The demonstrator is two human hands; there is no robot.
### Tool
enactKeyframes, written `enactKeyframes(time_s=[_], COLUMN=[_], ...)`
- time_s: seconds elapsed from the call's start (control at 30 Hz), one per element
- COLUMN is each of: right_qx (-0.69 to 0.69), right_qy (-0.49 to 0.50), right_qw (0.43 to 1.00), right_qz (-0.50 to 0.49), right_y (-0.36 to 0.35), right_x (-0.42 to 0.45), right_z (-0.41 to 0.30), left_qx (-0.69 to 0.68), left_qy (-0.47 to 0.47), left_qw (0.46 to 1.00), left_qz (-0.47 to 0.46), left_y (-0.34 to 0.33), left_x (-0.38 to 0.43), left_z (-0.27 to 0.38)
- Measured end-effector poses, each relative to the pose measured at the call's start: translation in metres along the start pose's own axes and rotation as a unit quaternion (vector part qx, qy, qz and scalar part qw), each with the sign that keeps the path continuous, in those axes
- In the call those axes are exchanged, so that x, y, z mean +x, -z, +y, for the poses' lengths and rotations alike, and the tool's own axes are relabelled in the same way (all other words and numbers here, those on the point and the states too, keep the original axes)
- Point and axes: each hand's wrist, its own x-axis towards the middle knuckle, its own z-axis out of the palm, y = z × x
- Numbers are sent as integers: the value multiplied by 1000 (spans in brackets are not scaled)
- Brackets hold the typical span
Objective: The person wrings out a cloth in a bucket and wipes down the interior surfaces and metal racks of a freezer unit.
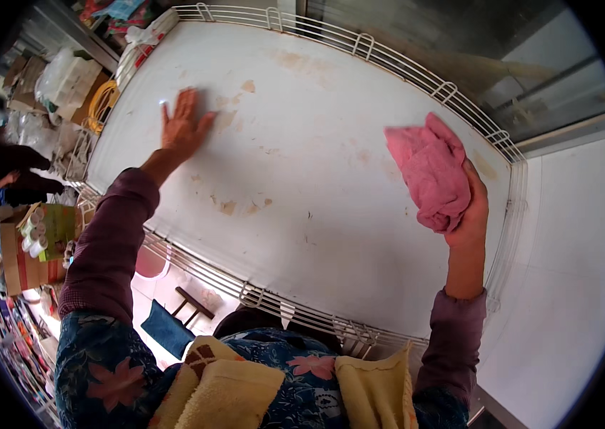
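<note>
A crumpled pink cloth (pixel 431 171) is in my right hand (pixel 473 214), over the right part of a white board (pixel 308 161). My thumb and palm lie along the cloth's right side; the other fingers are hidden beneath it. On the far left of the board, my left hand (pixel 183 126) is spread with its fingers apart and nothing in it. Whether its palm presses on the surface I cannot tell. Brown stains and flaked patches (pixel 227 207) mark the board, along with a few small dark specks (pixel 309 215).
A low white wire rail (pixel 364 45) runs around the board. Cardboard boxes (pixel 18 252), plastic bags and a coiled yellow hose or cable (pixel 101 107) crowd the left side. A small blue-seated stool (pixel 165 328) stands on the floor below. Behind the far rail is a glass pane (pixel 442 59).
</note>
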Motion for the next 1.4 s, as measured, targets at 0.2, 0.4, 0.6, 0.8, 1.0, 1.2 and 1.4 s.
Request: enactKeyframes(time_s=[0.2, 0.4, 0.6, 0.8, 1.0, 1.2, 1.4], right_qx=[-266, -137, -424, -721, -726, -599, -382], right_qy=[127, 172, 172, 202, 308, 445, 236], right_qw=[954, 975, 863, 650, 615, 613, 893], right_qz=[46, 10, 215, 130, -24, -259, -9], right_y=[3, -58, -17, 28, -120, -218, -21], right_x=[-6, -31, -12, -2, 68, 87, 132], right_z=[19, -15, -5, 116, 202, 238, 123], left_qx=[11, 38, 40, 43, 52, 3, 29], left_qy=[33, 25, 26, 27, 16, 18, 4], left_qw=[999, 999, 999, 999, 998, 1000, 1000], left_qz=[-34, -21, -27, -14, -19, -24, -3], left_y=[-3, -4, -1, -3, -3, -12, -12], left_x=[-4, -4, -3, -5, -5, -2, -5], left_z=[7, 4, 8, 7, 9, -3, -8])
